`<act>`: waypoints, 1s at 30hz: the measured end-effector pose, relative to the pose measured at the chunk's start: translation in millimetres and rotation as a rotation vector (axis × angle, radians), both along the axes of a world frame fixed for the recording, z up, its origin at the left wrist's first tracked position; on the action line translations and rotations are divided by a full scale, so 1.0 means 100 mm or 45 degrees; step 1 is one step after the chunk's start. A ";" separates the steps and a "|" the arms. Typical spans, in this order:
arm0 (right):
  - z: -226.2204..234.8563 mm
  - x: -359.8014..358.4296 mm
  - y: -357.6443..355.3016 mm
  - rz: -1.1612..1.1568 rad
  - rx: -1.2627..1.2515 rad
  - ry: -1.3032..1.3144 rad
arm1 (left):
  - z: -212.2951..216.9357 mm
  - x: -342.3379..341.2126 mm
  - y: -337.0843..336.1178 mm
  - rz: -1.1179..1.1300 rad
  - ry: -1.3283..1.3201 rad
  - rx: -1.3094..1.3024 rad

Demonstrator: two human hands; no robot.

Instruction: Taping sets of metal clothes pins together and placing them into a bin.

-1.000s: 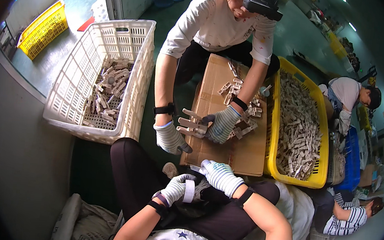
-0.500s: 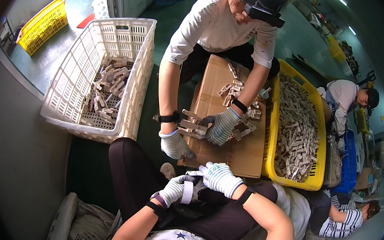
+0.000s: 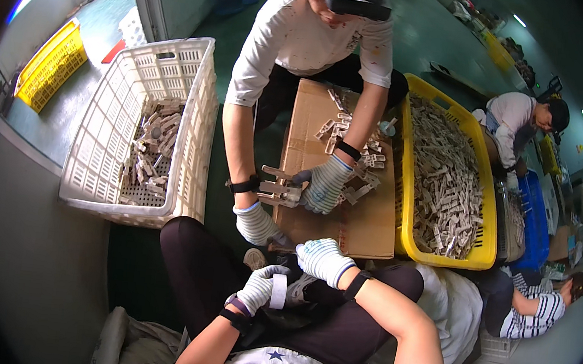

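Note:
My left hand [image 3: 258, 287], in a striped grey-white glove, is closed above my lap. A white band [image 3: 279, 291], perhaps a roll of tape, stands upright against its fingers. My right hand [image 3: 326, 262], gloved alike, is closed with its fingertips pinched near the cardboard's front edge; what they hold, if anything, is hidden. Across from me, a co-worker's gloved hand [image 3: 323, 185] holds several clothespin-like pieces [image 3: 280, 189] in a fanned bunch. The co-worker's other hand [image 3: 257, 224] reaches low, close to my right hand's fingertips.
A flat cardboard box [image 3: 311, 127] bears loose clothespin-like pieces [image 3: 353, 135]. At its left stands a white crate [image 3: 193, 136] partly filled with them; at its right, a fuller yellow crate [image 3: 487, 224]. Another person [image 3: 518, 117] bends over a blue crate [image 3: 534, 222] farther right.
My hands have drawn slightly apart, and the small pale thing between them no longer shows. The co-worker still holds the bunch. The whole view has shifted a little.

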State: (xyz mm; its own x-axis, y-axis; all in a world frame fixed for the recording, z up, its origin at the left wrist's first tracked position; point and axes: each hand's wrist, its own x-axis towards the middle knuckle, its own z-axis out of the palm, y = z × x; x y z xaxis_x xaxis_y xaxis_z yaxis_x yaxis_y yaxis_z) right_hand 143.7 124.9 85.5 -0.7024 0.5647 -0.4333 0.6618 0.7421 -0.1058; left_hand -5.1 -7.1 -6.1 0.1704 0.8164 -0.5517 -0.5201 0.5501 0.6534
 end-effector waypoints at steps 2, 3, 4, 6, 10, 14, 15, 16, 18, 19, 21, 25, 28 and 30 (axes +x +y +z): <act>0.07 0.14 -0.02 -0.018 -0.018 -0.001 | -0.04 0.01 0.03 -0.038 0.049 -0.010; 0.10 0.20 -0.03 -0.017 -0.040 -0.007 | -0.06 0.01 0.03 -0.057 0.094 -0.023; 0.06 0.28 -0.04 -0.040 -0.025 0.015 | -0.08 0.00 0.04 -0.062 0.104 -0.061; 0.17 0.32 -0.06 -0.057 -0.040 0.024 | -0.31 0.00 -0.05 -0.298 0.354 0.038; 0.20 0.53 0.02 -0.164 -0.020 0.130 | -0.47 0.03 -0.11 -0.441 0.430 0.142; 0.17 0.99 0.25 -0.348 0.202 0.184 | -0.32 0.05 -0.09 -0.148 0.076 -0.138; 0.18 1.12 0.35 -0.368 0.256 0.123 | -0.27 0.07 -0.08 -0.183 0.188 -0.046; 0.19 1.26 0.42 -0.389 0.358 0.046 | -0.22 0.09 -0.06 -0.220 0.200 -0.051; 0.22 1.58 0.48 -0.459 0.571 0.150 | -0.06 0.16 -0.01 -0.145 0.206 0.022; 0.21 1.76 0.47 -0.505 0.691 0.329 | 0.04 0.19 0.02 -0.115 0.156 0.015; 0.61 1.83 0.43 -0.658 0.575 0.743 | -0.06 0.02 0.00 -0.046 -0.023 -0.064; 0.76 2.54 0.05 -1.128 0.663 1.437 | 0.00 -0.05 0.09 0.066 -0.149 -0.129; 0.07 3.00 -0.48 -1.632 0.296 1.764 | 0.24 0.15 0.12 0.029 0.058 -0.065; -0.47 3.07 -0.80 -1.675 -0.109 1.666 | 0.27 0.10 0.11 0.024 -0.005 -0.112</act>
